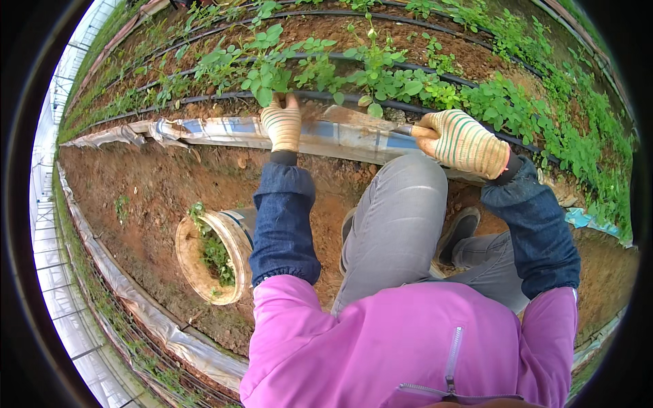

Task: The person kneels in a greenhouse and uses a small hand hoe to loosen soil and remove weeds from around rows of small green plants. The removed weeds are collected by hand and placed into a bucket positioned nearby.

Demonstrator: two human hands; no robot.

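Observation:
My left hand (281, 122), in a striped knit work glove, reaches to the bed's edge below a leafy rose plant (268, 71); its fingertips are partly under the leaves, and whether they grip anything cannot be made out. My right hand (459, 140), in a matching glove, is closed around the wooden handle of a trowel (357, 118). The trowel's soil-coated metal blade points left, towards my left hand, over the plastic sheeting (321, 135) along the bed's edge. A rosebud (371, 34) stands on a stem beyond the blade.
Black drip irrigation pipes (408, 105) run along the planted bed. A dirty bucket (237, 250) lies on its side on the soil path (153, 188), with pulled greenery (217, 255) inside. Another plastic-edged bed (178, 347) borders the path. A light blue scrap (579, 218) lies at right.

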